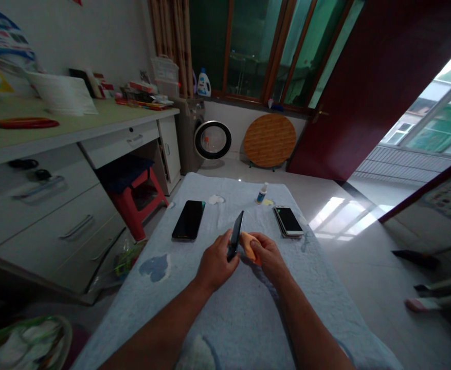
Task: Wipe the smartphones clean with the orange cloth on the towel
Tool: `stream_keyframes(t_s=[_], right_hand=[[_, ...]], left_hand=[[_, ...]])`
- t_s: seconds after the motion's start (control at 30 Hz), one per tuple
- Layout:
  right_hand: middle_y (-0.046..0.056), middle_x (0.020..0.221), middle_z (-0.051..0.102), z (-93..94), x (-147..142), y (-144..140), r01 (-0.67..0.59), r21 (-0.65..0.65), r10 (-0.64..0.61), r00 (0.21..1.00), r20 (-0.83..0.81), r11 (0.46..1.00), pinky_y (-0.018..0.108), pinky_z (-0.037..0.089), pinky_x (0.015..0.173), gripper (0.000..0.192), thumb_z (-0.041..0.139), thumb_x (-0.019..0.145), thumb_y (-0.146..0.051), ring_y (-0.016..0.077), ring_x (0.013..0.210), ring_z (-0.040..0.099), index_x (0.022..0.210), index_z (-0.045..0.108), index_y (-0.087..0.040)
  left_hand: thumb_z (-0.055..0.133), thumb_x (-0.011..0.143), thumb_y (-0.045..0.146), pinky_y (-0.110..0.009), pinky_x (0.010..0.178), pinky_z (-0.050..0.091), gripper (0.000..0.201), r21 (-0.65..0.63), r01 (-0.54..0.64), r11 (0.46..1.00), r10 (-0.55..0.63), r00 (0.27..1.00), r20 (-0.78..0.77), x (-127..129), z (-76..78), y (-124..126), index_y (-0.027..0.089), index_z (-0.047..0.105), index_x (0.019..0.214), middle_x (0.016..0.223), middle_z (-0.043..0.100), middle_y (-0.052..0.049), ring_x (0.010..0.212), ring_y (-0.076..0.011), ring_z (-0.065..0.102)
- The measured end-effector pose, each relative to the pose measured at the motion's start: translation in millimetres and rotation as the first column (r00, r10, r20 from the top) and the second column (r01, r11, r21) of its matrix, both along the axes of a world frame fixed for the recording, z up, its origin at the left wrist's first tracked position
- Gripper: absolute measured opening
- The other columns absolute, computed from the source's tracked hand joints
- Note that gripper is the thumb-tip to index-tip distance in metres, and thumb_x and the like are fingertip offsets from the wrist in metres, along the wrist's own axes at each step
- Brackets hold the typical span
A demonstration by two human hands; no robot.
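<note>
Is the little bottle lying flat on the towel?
No, the little bottle stands upright on the blue towel, at its far end, near the white-edged phone.

Dim room, daylight from right doorway [437,108], edges warped.

Dim room, daylight entering through open dark red door [379,87] at right, glare patches on pale tiled floor [348,216]. White desk with drawers [55,205] along left wall; red stool [140,198] tucked beneath. Washing machine [205,139] in far corner, round wooden tabletop [269,140] leaning beside it. Green-tinted windows [264,46] in wooden frames behind.
</note>
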State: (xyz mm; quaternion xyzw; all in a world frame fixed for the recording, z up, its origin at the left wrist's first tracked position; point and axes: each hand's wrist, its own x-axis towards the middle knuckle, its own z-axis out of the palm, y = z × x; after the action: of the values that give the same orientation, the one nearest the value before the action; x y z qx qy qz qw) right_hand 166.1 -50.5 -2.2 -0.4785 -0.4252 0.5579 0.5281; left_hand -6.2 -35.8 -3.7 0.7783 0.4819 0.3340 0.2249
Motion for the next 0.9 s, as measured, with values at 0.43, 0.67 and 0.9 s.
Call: stream_keyframes(t_s=[0.43, 0.67, 0.9], right_hand=[[0.006, 0.090, 0.065, -6.7, 7.6, 5.9, 0.093, 0.343, -0.295, 0.741, 0.603, 0.935, 0.029, 0.044, 0.080, 0.023, 0.050, 0.081, -0.025, 0.0179, 0.085, 0.059, 0.094, 0.068, -0.017], [0.006, 0.093, 0.063, -12.4, 4.1, 6.4, 0.017, 0.447, -0.360, 0.621, 0.696, 0.894, 0.029, 0.044, 0.078, 0.028, 0.048, 0.084, -0.018, 0.0177, 0.086, 0.058, 0.106, 0.064, -0.018], [0.005, 0.089, 0.059, -16.3, 1.9, 5.7, -0.068, 0.417, -0.307, 0.572, 0.760, 0.906, 0.028, 0.044, 0.077, 0.018, 0.051, 0.085, -0.016, 0.0174, 0.084, 0.056, 0.093, 0.067, -0.019]], left_hand=[[0.067, 0.073, 0.019, -0.037, 0.090, 0.051, 0.074, -0.345, 0.083, 0.935, 0.032, 0.949, 0.314, -2.9, -9.5, 6.1, 0.020, 0.036, 0.141, 0.120, 0.067, -0.010, 0.104, -0.0244, 0.065], [0.070, 0.069, 0.016, -0.032, 0.080, 0.051, 0.071, -0.396, 0.173, 0.902, -0.053, 0.953, 0.297, 0.2, -0.3, -4.8, 0.020, 0.040, 0.134, 0.103, 0.071, -0.005, 0.093, -0.0219, 0.068], [0.076, 0.068, 0.036, -0.033, 0.081, 0.047, 0.067, -0.235, 0.008, 0.972, -0.063, 0.972, -0.228, -2.5, 9.2, -7.0, 0.020, 0.050, 0.128, 0.107, 0.071, -0.008, 0.099, -0.0275, 0.066]])
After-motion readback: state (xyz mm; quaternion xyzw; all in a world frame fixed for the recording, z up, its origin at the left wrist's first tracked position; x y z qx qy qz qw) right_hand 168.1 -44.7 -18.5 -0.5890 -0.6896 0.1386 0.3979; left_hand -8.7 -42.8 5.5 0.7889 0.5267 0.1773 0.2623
